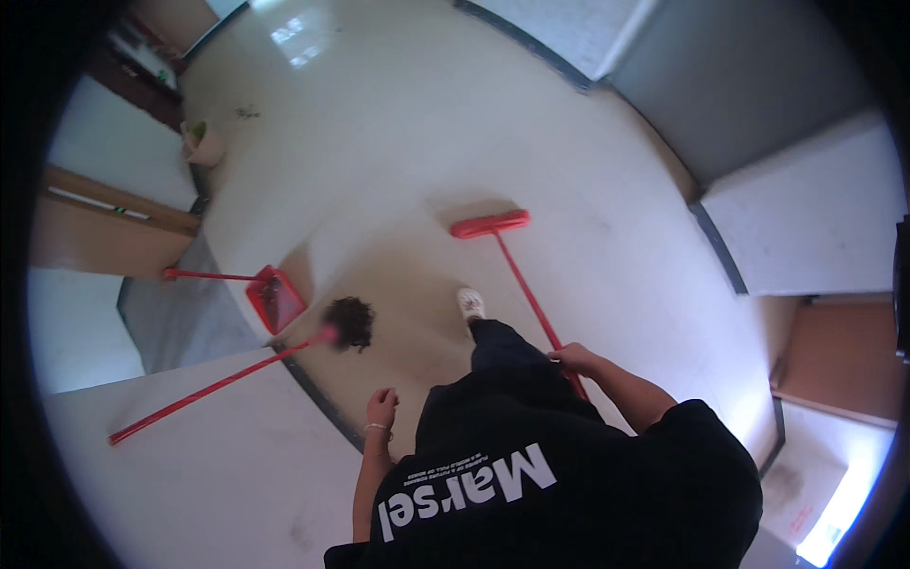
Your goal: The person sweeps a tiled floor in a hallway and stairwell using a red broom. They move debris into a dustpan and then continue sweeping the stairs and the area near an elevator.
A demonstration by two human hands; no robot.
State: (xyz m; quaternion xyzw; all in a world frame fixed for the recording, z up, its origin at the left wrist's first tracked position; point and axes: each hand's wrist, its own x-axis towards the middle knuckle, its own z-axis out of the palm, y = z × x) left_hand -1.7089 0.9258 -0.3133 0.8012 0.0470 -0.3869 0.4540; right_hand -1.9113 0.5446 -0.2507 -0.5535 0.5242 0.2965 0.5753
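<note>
My right hand (576,358) grips the red handle of a long-handled broom (522,284). The broom's wide red head (490,225) rests on the pale floor ahead of my foot. At my left side hangs my left hand (382,407), empty, its fingers loosely curled and a band around the wrist. Beyond it, a mop with dark strands (355,323) stands head-down on the floor, its red handle (213,387) leaning along the white wall. Beside the mop, a red long-handled dustpan (274,302) holds some dark debris.
Smooth pale floor (398,142) stretches ahead between walls with dark baseboards (526,43). At the left are a doorway with a grey floor (192,313) and a light-coloured bin (205,146). Dark litter (247,112) lies near the bin. A grey door panel (746,78) stands right.
</note>
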